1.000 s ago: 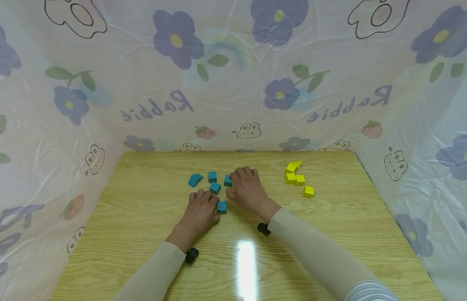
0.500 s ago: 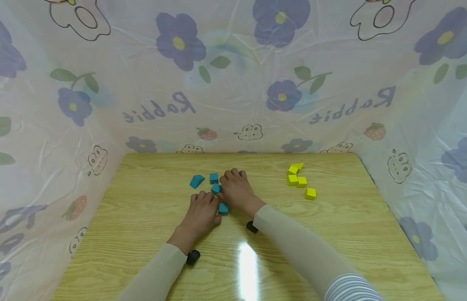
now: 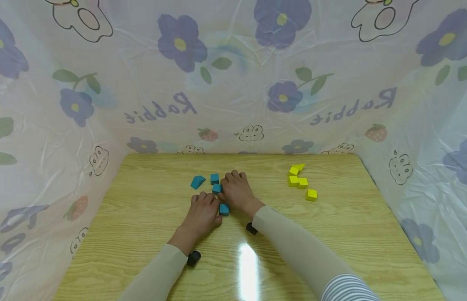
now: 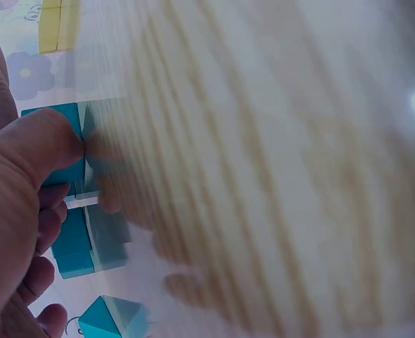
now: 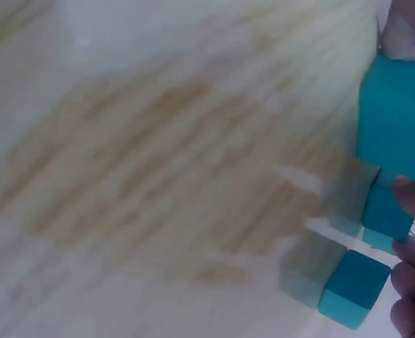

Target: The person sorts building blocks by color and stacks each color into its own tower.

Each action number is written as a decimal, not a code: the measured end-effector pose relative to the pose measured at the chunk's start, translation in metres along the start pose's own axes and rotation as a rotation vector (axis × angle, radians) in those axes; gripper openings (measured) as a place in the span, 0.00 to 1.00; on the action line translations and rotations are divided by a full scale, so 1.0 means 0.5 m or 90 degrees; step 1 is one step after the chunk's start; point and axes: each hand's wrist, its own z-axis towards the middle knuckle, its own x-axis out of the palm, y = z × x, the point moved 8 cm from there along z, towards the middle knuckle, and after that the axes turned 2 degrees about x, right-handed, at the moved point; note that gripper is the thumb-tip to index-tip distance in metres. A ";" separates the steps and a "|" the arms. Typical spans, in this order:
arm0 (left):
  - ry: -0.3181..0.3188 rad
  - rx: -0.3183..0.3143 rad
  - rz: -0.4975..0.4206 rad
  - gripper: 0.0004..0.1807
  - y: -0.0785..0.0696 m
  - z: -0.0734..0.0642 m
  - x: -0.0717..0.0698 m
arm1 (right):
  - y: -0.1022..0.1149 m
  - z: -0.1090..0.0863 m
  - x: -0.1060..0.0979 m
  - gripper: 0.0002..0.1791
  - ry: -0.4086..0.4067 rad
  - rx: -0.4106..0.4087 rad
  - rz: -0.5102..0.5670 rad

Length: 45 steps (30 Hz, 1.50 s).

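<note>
Plainly, the left wrist view gives what the head view covers: the thumb of the left hand (image 3: 201, 213) lies across one face of a blue block (image 3: 224, 210), with the other fingers bent behind. From overhead, that block sits between the two hands, left of the middle of the table (image 3: 143, 209). The left hand grips it, opened no wider than the block.

The right hand (image 3: 238, 192) bends its fingers down beside the middle blue cube (image 3: 216, 189); the hand hides what lies beneath, so I cannot tell how far they part or whether they hold anything. The right wrist view adds the block's broad side, a fingertip at its upper edge.

Counted from overhead, four blue pieces show: block, middle cube, a far blue cube (image 3: 214, 179) nearer the far edge, and a slanted blue piece (image 3: 197, 182) toward the left edge. Toward the far right corner are four yellow cubes (image 3: 311, 195) and one yellow wedge (image 3: 299, 167).
</note>
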 end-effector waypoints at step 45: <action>0.018 -0.002 -0.009 0.16 0.005 0.011 0.004 | -0.063 -0.162 -0.012 0.17 -0.061 -0.119 0.021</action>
